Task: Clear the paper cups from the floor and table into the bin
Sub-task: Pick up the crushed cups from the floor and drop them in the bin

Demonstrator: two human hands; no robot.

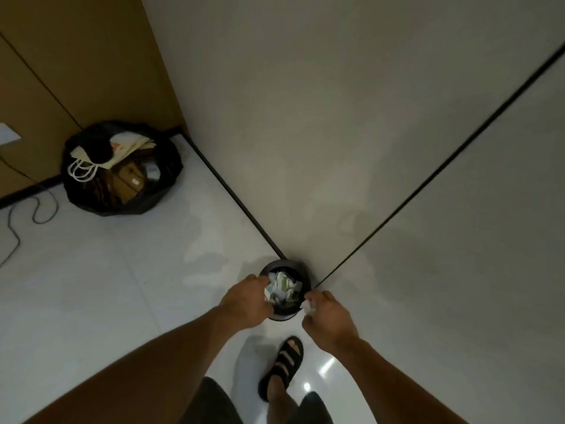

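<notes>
Grip of the right hand (331, 319) is clamped on one small white crumpled wad (306, 306), pinched at the fingertips just off the bin's rim at 4 o'clock. Grip of the left hand (244, 302) sits over the rim at 8 o'clock with the fingers curled inward against the paper. Whether they pinch a piece or only lie on it cannot be told.

One small round black bin (282, 264) stands on the floor (107, 286) at 6 o'clock from the middle of the view, against the base of the pale wall (336, 117). It holds a heap of crumpled white paper (282, 286) up near the rim. The pieces are mashed together and cannot be counted, and none can be made out as a whole cup.

One skirting strip (232, 198) and one black line (428, 182) run down the wall and meet behind the bin.

At 10 o'clock one wide black sack (165, 166) stands open on the floor, well apart from the bin. In it lie one cream paper bag (128, 146) with white cord handles and some brown cardboard (130, 182), too dim to count. One thin cable (36, 209) snakes over the floor at 9 o'clock and is cut off at the left edge.

One black sandal (284, 362) shows at 6 o'clock below the bin. Dark shorts (211, 402) are cut off at the bottom edge, and both forearms run out of view there.
</notes>
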